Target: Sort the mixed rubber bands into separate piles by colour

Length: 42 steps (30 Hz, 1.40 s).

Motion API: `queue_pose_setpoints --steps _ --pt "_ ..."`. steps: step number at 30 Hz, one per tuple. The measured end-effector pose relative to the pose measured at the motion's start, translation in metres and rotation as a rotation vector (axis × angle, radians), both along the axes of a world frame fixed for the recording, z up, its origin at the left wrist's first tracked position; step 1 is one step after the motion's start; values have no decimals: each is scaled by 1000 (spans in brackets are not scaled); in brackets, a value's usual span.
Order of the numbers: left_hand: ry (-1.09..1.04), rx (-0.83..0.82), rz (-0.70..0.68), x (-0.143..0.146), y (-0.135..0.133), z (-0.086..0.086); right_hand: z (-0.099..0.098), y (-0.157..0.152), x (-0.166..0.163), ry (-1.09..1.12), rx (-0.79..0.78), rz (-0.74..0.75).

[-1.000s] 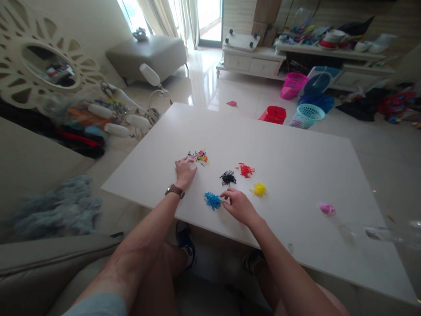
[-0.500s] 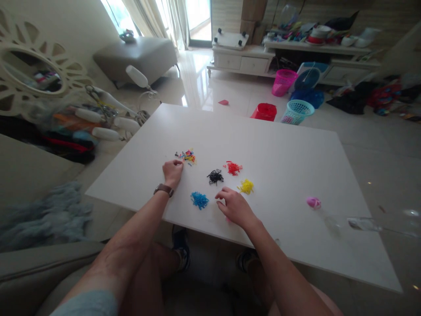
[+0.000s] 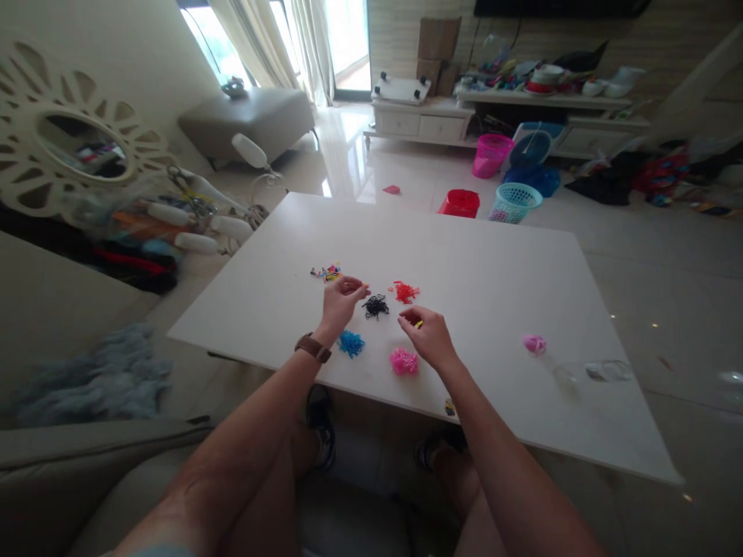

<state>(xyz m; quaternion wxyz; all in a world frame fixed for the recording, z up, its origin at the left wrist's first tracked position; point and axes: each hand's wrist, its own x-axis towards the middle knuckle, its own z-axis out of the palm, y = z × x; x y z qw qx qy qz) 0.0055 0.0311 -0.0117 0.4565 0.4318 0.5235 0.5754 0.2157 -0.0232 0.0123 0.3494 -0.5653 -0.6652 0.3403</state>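
A: Views listed?
B: One, head-worn: I look forward and down from behind and above the left hand [image 3: 340, 304] and right hand [image 3: 433, 336].
A: Range?
B: Near; table [image 3: 493, 267] around the hands, curtains [image 3: 313, 54] far beyond the left hand.

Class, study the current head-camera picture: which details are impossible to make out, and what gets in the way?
All in the head view:
- Yellow bits: the right hand hides their full extent.
- Mixed-colour pile: the left hand may cover its near side.
- Whether the left hand pinches anything: too small and blurred.
- Small patterned item at the table's near edge: too small to identify.
- Dark panel: cut off by the top edge.
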Motion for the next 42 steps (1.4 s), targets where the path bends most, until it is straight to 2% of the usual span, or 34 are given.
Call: queue_pose_setpoints --steps 3,6,9,13,19,22,26,29,33,36,39,42 --pt "-52 -54 -195 26 -37 21 5 -7 0 203 -22 -44" --pt "-42 -110 -328 38 -66 35 7 -20 3 348 -47 7" --pt "-36 -145 -357 42 -85 43 7 -37 9 383 -54 31" --pt "-63 -166 -386 46 -97 47 7 -57 17 316 -44 -2" --pt "-71 -119 -517 52 -92 37 9 -75 17 203 18 -78" --pt "-82 -111 -568 50 -88 30 13 -77 13 92 61 -103" --pt "-100 -123 -606 45 -82 29 25 -72 14 -92 107 -74" --pt "-104 -139 -595 42 -74 28 38 -74 21 -221 99 -44" --pt "-78 -159 -496 36 -63 20 48 -87 36 -330 88 -64" --pt "-66 -187 -435 33 -58 12 37 -91 43 -358 21 -62" --pt "-55 -196 -404 30 -56 9 17 -82 40 -404 -107 25" --pt "-40 -205 -388 26 -54 8 1 -66 31 -431 -151 123"
